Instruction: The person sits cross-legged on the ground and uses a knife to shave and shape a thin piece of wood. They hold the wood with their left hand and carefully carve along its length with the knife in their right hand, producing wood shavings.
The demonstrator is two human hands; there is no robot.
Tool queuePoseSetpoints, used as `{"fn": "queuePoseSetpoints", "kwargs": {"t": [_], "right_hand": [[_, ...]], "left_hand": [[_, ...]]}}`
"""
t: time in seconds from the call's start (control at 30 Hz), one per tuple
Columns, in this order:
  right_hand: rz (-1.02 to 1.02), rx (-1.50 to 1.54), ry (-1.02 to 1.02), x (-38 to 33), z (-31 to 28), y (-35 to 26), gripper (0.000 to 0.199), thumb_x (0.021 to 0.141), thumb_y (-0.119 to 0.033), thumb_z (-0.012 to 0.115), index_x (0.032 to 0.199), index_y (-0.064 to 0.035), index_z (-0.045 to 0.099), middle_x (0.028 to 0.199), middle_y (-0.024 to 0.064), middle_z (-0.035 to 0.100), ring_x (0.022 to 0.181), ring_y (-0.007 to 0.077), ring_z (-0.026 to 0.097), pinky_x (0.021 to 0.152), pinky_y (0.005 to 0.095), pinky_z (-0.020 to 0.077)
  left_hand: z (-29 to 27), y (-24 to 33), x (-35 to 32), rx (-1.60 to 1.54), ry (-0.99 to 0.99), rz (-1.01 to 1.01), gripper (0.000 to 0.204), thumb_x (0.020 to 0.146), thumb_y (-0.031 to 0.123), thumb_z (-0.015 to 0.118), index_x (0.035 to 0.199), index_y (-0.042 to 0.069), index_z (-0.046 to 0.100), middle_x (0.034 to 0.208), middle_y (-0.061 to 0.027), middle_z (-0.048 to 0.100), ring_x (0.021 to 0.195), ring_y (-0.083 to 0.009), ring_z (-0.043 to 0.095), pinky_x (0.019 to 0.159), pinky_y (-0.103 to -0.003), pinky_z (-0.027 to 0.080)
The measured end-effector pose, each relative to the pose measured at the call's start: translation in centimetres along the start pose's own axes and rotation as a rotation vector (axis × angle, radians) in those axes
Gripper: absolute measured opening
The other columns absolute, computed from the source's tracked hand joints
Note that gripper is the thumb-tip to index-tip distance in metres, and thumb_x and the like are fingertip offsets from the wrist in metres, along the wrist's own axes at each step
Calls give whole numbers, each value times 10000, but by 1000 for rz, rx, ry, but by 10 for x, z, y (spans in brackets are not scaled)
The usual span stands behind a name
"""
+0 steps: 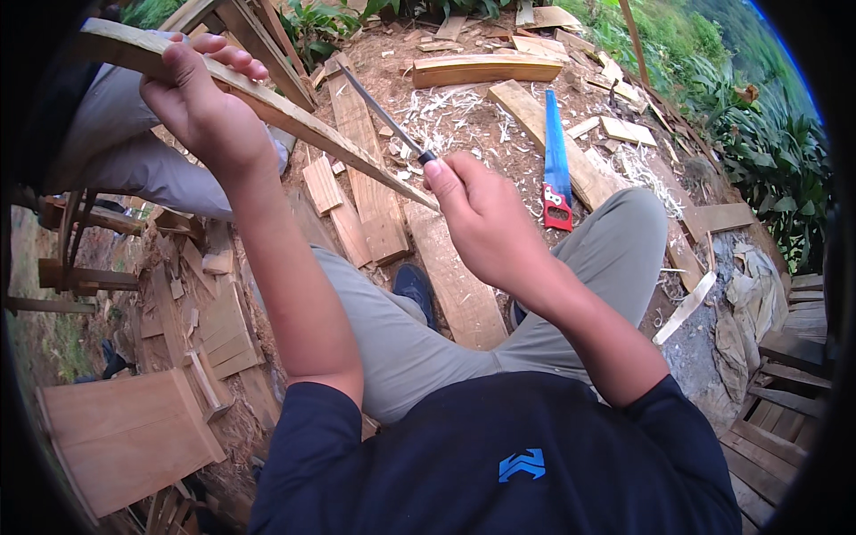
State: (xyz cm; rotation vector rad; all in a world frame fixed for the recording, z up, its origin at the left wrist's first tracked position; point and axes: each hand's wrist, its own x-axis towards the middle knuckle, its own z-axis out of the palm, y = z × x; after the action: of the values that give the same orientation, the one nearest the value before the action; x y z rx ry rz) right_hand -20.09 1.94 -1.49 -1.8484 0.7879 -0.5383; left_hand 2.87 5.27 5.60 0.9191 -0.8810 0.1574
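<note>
My left hand [201,102] is raised at the upper left and grips a long, thin wooden strip [294,120] that slants down to the right. My right hand [486,223] is closed on the dark handle of a slim metal file [383,114]. The file's blade lies across the strip's upper edge and points up to the left. I am seated, with my grey trousers [392,330] and a dark shoe [415,290] below the strip.
A blue handsaw with a red handle [555,165] lies on a plank to the right. Planks, offcuts and pale wood shavings [455,116] cover the dirt. A wooden box [125,437] stands at lower left. Green plants [758,134] border the right side.
</note>
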Motion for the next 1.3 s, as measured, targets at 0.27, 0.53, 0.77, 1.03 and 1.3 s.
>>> {"fn": "queuePoseSetpoints", "kwargs": {"t": [0.27,0.53,0.77,1.03,1.3], "right_hand": [[-26,-372,-58,0,33,-7,367,1078,-303,438,968,29,549,715,285,651,726,493,673,663,546,537],[-33,-382,-193,13,10,-12,424,1086,-339,395,1041,43,574,795,321,661,770,510,661,735,555,539],[432,257,-493,33,-29,-1,494,1090,-447,408,869,-40,581,677,4,524,557,110,479,542,329,416],[-110,-242,65,-1,1,-47,441,1078,-319,443,964,87,573,723,340,634,774,541,649,729,599,499],[-47,-298,24,0,9,-28,421,1076,-303,448,928,64,592,744,320,628,768,523,630,726,573,477]], "left_hand": [[7,-3,-2,32,62,137,325,1073,308,558,1142,11,447,1035,-57,538,958,-131,507,927,-308,419],[7,2,-4,-70,84,51,231,1066,241,555,1096,29,466,980,-48,529,830,-135,537,754,-297,470],[15,-3,-6,-98,39,141,254,1061,255,572,1100,38,447,962,-48,520,810,-128,518,740,-292,457],[12,-12,-5,27,30,212,314,1047,293,609,1115,19,472,976,-43,536,877,-116,537,816,-295,454],[21,19,-9,203,-43,218,314,994,300,704,1135,20,718,974,3,655,919,-90,560,860,-249,421]]}}
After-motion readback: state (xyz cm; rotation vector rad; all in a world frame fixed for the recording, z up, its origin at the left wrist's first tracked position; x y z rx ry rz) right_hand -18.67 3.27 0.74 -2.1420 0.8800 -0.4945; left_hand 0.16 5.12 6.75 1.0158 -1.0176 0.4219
